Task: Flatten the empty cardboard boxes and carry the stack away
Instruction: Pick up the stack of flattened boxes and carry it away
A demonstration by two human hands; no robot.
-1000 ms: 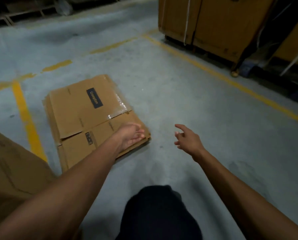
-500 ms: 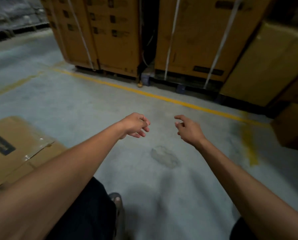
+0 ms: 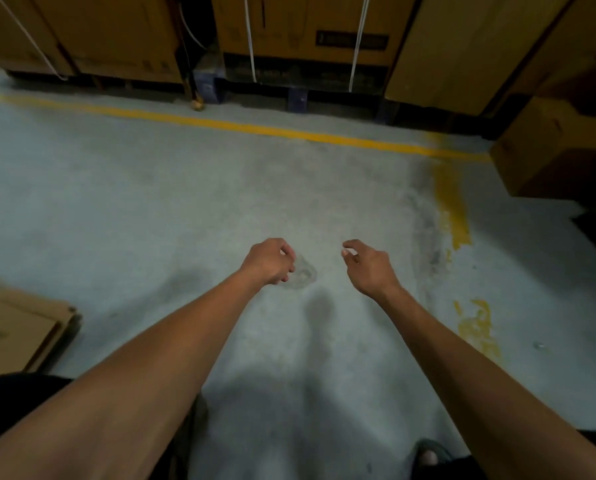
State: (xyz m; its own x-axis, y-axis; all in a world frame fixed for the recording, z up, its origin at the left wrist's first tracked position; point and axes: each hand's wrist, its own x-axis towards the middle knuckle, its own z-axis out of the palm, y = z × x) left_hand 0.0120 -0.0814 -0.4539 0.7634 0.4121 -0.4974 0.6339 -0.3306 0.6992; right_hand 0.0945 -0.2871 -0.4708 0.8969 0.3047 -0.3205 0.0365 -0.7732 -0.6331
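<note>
Two hands empty: left hand | right hand | flattened boxes floor-left

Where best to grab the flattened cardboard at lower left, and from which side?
Probably the exposed right-hand edge near the corner of the flattened cardboard, coming in low from the bare floor side. It lies flat, so only the layered edge offers a lip to get fingers under. The rest runs out of frame. Both the left hand and right hand are empty, well clear of it.
</note>
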